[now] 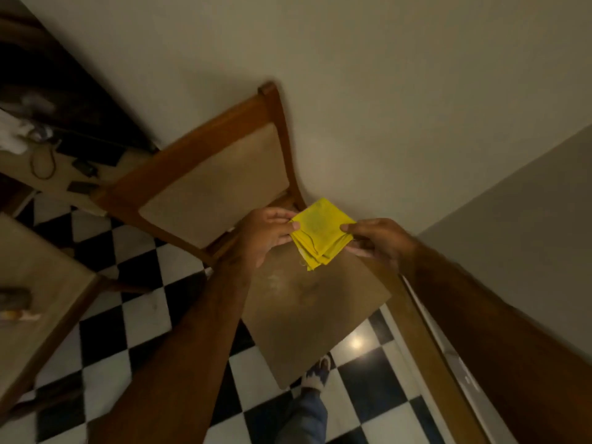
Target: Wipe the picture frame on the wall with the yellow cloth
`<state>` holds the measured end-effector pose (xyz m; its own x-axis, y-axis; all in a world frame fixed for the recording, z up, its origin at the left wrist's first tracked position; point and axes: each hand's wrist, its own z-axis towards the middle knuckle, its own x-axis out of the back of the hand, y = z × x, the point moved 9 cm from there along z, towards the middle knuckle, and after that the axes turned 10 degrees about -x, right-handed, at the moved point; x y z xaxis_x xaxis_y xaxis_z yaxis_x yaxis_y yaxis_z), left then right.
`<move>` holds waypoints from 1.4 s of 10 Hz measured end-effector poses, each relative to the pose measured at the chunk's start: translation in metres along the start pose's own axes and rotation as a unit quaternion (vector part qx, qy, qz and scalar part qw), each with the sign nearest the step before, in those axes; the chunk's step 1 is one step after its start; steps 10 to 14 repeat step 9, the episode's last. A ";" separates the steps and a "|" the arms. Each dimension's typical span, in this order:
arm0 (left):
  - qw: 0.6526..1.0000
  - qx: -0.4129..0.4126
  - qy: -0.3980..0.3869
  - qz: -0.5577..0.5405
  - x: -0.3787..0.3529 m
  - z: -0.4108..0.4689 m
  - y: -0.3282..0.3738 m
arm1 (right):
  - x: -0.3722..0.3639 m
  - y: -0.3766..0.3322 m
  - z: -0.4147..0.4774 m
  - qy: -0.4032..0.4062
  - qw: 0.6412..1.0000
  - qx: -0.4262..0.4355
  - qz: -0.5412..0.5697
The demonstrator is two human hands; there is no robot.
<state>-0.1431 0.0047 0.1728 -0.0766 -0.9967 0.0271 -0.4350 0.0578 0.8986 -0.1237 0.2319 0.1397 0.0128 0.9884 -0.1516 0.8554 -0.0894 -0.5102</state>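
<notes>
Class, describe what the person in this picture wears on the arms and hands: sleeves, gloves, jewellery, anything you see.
Nothing shows. Both forearms are bare up to the picture's edge, with no sleeves in view. The left hand and right hand wear no gloves, and no rings, watch or bracelets can be made out.

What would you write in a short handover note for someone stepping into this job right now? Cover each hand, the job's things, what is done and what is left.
Left hand: pinching the left edge of the yellow cloth.
Right hand: pinching its right edge.
The cloth is folded into a small square, held in the air over the seat of a wooden chair by the wall.
The picture frame is not in view.
Done: cloth in hand and folded.
Left: find the frame on the wall and wipe it; no wiping is visible yet.
</notes>
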 end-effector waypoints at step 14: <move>0.773 -0.153 -0.075 0.611 -0.021 0.046 -0.215 | 0.002 0.150 0.135 0.265 0.728 0.142 -0.616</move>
